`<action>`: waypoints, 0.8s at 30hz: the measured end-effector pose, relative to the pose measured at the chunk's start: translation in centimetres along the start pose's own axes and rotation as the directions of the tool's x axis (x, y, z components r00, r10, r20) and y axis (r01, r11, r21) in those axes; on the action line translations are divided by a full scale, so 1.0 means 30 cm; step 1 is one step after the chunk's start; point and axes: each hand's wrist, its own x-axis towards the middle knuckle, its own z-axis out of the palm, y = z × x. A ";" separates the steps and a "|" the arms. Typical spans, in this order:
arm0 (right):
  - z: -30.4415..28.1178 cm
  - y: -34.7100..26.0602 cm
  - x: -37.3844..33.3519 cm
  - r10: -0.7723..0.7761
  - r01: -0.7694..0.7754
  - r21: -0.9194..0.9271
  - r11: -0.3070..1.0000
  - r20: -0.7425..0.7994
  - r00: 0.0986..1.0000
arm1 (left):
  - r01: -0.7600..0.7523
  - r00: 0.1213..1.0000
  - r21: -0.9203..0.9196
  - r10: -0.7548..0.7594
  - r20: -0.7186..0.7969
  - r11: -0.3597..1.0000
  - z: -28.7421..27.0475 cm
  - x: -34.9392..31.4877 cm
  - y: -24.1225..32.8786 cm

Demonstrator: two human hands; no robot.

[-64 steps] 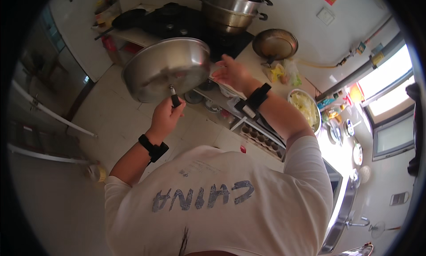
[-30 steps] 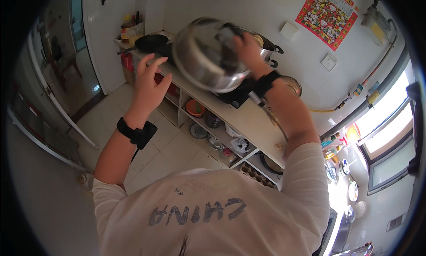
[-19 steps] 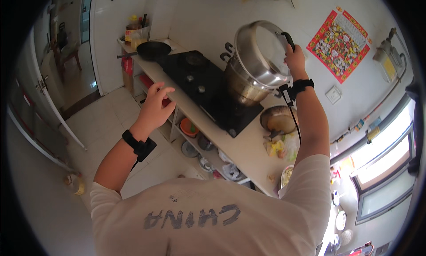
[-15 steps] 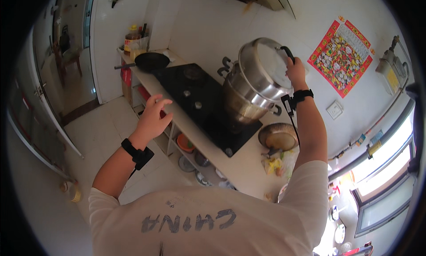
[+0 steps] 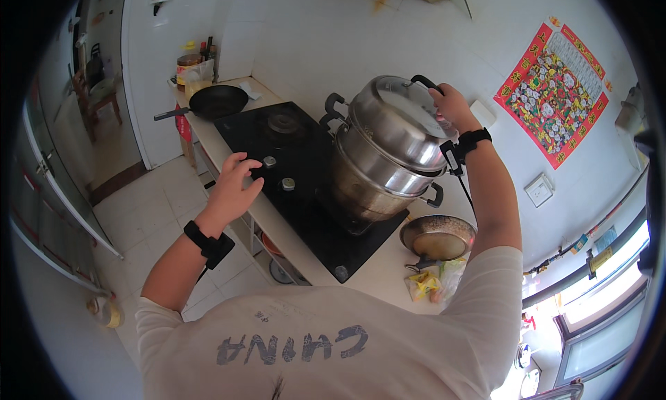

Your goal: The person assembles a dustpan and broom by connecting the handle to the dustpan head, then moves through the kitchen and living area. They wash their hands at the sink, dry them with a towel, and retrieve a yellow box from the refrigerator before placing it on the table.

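Observation:
A tall stainless steel steamer pot (image 5: 381, 168) with black side handles stands on the black glass stove (image 5: 309, 220). Its domed metal lid (image 5: 378, 112) rests over the top tier, a little tilted; whether its rim is fully seated I cannot tell. My right hand (image 5: 454, 110) is closed around the black handle of this lid, at the side near the wall. In the air by the stove's front edge is my left hand (image 5: 232, 192), fingers bent and apart, holding nothing. The stove knobs (image 5: 288, 184) lie just beyond its fingertips.
A black frying pan (image 5: 218, 102) sits at the counter's far left end, near an oil bottle (image 5: 189, 60). Right of the stove lie a worn brown pan (image 5: 438, 238) and plastic bags (image 5: 424, 285). Pipes (image 5: 595, 258) run along the right wall by the window.
My right hand has lowered the lid, which was tipped up more steeply, onto the pot. My left hand hovers in nearly the same place. The view has shifted slightly.

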 end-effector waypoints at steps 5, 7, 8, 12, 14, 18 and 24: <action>0.001 0.027 -0.015 0.056 -0.064 0.076 0.995 0.109 0.992 | -0.041 0.999 0.009 0.041 0.005 0.999 0.035 0.043 -0.001; 0.002 0.035 -0.022 0.105 -0.120 0.092 0.988 0.154 0.982 | -0.035 0.999 -0.005 0.035 0.019 0.999 0.052 0.049 -0.004; 0.000 0.035 -0.026 0.079 -0.101 0.128 0.987 0.166 0.983 | -0.028 0.999 -0.004 0.028 0.028 1.000 0.061 0.047 -0.006; -0.032 0.023 -0.069 0.074 -0.108 0.196 0.975 0.174 0.982 | -0.036 0.998 -0.056 0.039 0.051 0.998 0.079 0.034 -0.021; -0.066 0.023 -0.115 0.079 -0.095 0.115 0.989 0.138 0.987 | -0.094 0.994 -0.048 0.097 0.049 0.994 0.076 0.024 -0.024; -0.110 0.079 -0.275 -0.119 0.097 -0.149 0.984 -0.140 0.983 | -0.128 0.986 -0.050 0.133 0.101 0.990 0.063 -0.009 -0.017; -0.088 0.204 -0.769 -0.085 0.082 -0.025 0.996 -0.362 0.928 | -0.133 0.950 -0.122 0.162 0.268 0.984 0.058 -0.134 -0.010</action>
